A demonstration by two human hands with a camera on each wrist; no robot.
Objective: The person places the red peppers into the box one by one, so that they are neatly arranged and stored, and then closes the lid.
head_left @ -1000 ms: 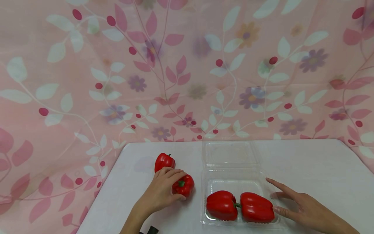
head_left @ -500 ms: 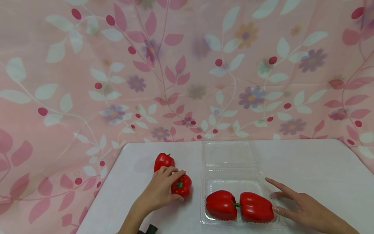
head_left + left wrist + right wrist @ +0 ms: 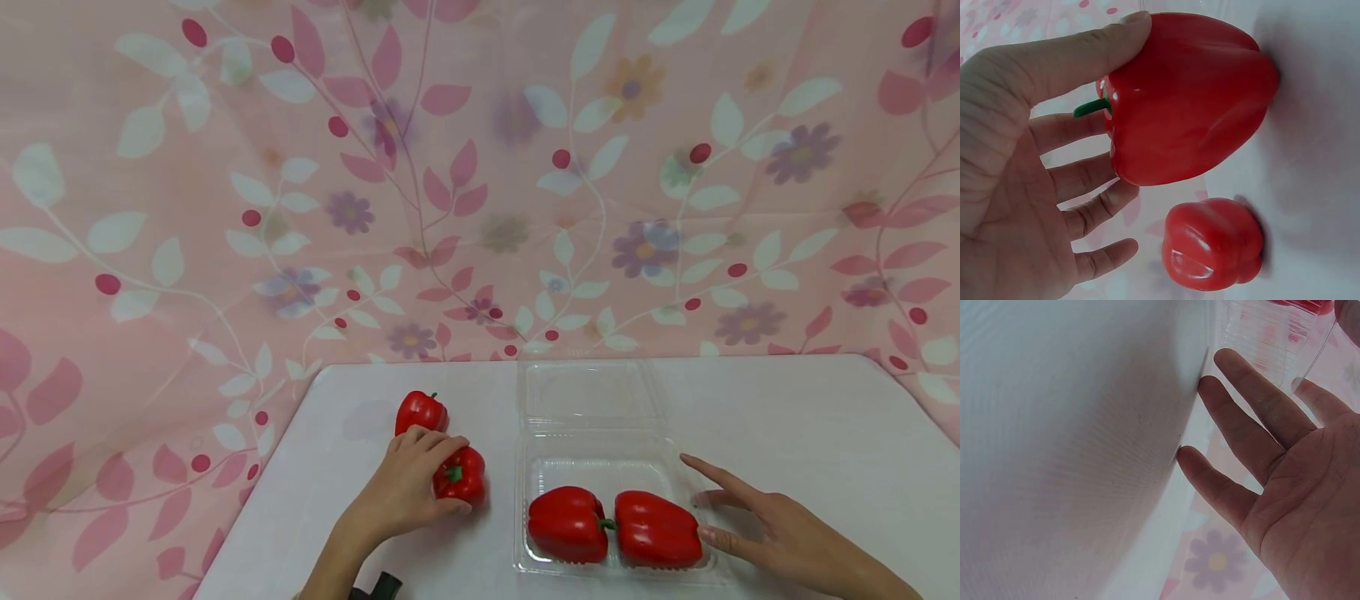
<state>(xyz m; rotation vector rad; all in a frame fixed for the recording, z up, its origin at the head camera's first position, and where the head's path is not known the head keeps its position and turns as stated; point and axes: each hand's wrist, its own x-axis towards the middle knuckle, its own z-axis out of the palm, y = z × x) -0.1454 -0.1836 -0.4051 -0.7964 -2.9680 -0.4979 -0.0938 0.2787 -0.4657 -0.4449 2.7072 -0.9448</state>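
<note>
My left hand (image 3: 408,486) grips a red bell pepper (image 3: 460,476) with a green stem, thumb on one side and fingers on the other. In the left wrist view that pepper (image 3: 1191,100) lies on its side in the grasp, its tip at the tabletop. Just behind the hand is another red bell pepper (image 3: 421,412), partly covered by the fingers. A clear plastic clamshell box (image 3: 600,471) stands with its lid laid back, bearing a left pepper (image 3: 567,525) and a right pepper (image 3: 657,530), stems facing. My right hand (image 3: 780,533) rests at the box's right side, fingers extended.
The white tabletop (image 3: 817,433) ends at a pink floral curtain (image 3: 480,183) behind it. Near the left wrist, a small dark object (image 3: 386,586) shows at the bottom edge. The box's lid (image 3: 588,394) lies toward the back.
My left hand and the gripped pepper have shifted slightly left, away from the box. The right hand, the box and its peppers look the same.
</note>
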